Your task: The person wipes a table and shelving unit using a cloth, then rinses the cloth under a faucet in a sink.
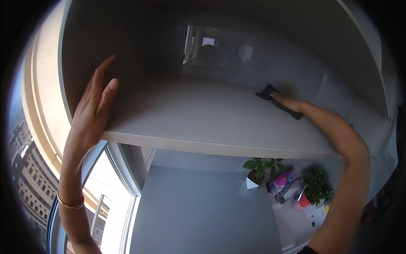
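Note:
My right hand (287, 101) presses a dark cloth (266, 92) against the shelf board (196, 111) of an open cabinet, near its back panel (269, 60). Part of the cloth trails out under my wrist. On the left, my left hand (93, 98) is raised flat against the cabinet's side wall (76, 41), thumb and fingers apart, holding nothing. A gold-coloured bangle (71, 205) circles my left wrist. The glossy back panel reflects a window and a dark head shape.
Below the shelf's front edge (222, 147) lies a grey countertop (203, 209). A plant in a white faceted pot (254, 181), a colourful bag (281, 181), another potted plant (317, 184) and a white sink (288, 219) are at right. An open window (108, 187) is at left.

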